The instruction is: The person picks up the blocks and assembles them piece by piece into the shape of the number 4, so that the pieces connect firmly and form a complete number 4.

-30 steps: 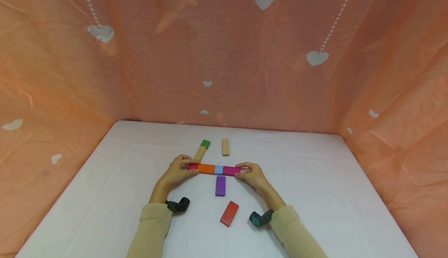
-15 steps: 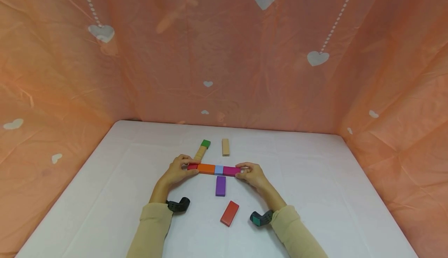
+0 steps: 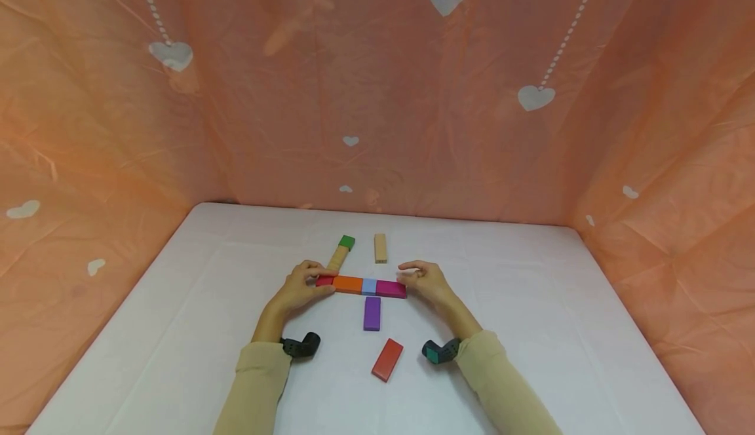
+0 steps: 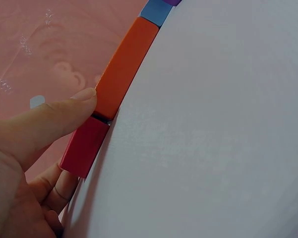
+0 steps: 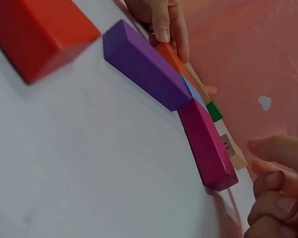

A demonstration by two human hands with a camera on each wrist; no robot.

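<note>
A straight row of wooden blocks lies on the white table: a crimson block, an orange block, a light blue block and a magenta block. At the row's left end my left hand grips the crimson block, its thumb touching the orange one near their joint. My right hand is beside the magenta end with its index finger extended; the right wrist view shows a gap between fingers and block. Below the row, a purple block stands crosswise near the light blue block.
A red-orange block lies slanted nearer the body. Behind the row are a plain wood block and a slanted plain wood strip with a green block at its far end. An orange curtain encloses the table.
My right hand has let go of the magenta block and lifted slightly away from it. The left hand and the row of blocks stay where they were.
</note>
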